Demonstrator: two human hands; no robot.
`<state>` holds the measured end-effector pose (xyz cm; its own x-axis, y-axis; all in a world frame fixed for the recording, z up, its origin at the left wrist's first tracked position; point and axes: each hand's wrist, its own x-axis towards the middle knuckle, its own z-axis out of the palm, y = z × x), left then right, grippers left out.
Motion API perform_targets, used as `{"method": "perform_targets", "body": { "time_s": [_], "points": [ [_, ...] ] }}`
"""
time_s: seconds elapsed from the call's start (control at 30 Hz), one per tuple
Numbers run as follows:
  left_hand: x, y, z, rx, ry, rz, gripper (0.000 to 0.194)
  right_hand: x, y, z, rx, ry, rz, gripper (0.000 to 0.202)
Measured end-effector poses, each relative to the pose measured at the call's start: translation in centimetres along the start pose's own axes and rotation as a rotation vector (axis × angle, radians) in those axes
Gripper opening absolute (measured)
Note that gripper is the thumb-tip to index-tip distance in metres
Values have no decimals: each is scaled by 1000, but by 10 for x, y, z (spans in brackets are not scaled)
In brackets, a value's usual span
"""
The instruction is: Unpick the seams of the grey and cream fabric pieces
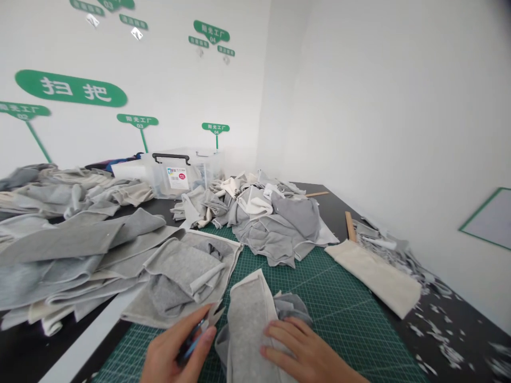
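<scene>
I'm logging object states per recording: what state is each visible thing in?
Snips: held in left hand, blades seemingly apart
Grey cloth: under right hand's fingers
Cutting mat: flat, partly covered
Central cloth heap: crumpled
Cream cloth: lying flat
Clear box: upright, lid state unclear

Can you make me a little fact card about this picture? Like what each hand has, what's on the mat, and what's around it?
Left hand: holds snips
Right hand: fingers on a grey cloth
Mat: green, with grid lines
Farther back on mat: a heap of grey and whitish cloths
Left side: more cloths, piled up
Behind: a clear box with a black handle
Right side: pale scraps on the black table
Wall: green signs
</scene>
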<state>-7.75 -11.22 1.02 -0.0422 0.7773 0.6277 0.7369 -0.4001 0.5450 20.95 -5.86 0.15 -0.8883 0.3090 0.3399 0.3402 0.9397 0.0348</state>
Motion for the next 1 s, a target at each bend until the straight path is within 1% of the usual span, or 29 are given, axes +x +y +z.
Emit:
{"method": "perform_targets", "body": {
  "time_s": [0.1, 0.17, 0.27, 0.33, 0.4, 0.5, 0.6, 0.73, 0.8, 0.93, 1.0],
  "points": [
    [18, 14, 18, -6, -104, 37, 28, -3, 6, -21, 40, -63, 23, 43],
    [27, 23, 27, 16, -154, 75, 29, -3, 8, -29, 116, -111, 67, 46],
    [39, 32, 34, 82, -208, 128, 30, -7, 11, -35, 276, -178, 139, 51],
    [44, 34, 38, 109, -248, 150, 30, -11, 14, -35, 396, -174, 180, 54],
    [45, 31, 44, 112, -289, 164, 29, -15, 18, -34, 508, -135, 203, 54],
    [38, 19, 56, 100, -321, 198, 28, -20, 22, -32, 602, -91, 215, 51],
    [29, 6, 64, 84, -339, 204, 25, -23, 24, -34, 604, -80, 240, 47],
    [22, -4, 65, 69, -330, 195, 24, -28, 26, -37, 598, -55, 221, 46],
    [21, -6, 64, 80, -316, 188, 25, -32, 27, -35, 585, -9, 217, 47],
    [23, -4, 62, 111, -292, 168, 31, -41, 29, -20, 499, 230, 357, 46],
    [23, -2, 61, 104, -299, 182, 33, -44, 30, -12, 482, 303, 416, 39]
  ]
}}
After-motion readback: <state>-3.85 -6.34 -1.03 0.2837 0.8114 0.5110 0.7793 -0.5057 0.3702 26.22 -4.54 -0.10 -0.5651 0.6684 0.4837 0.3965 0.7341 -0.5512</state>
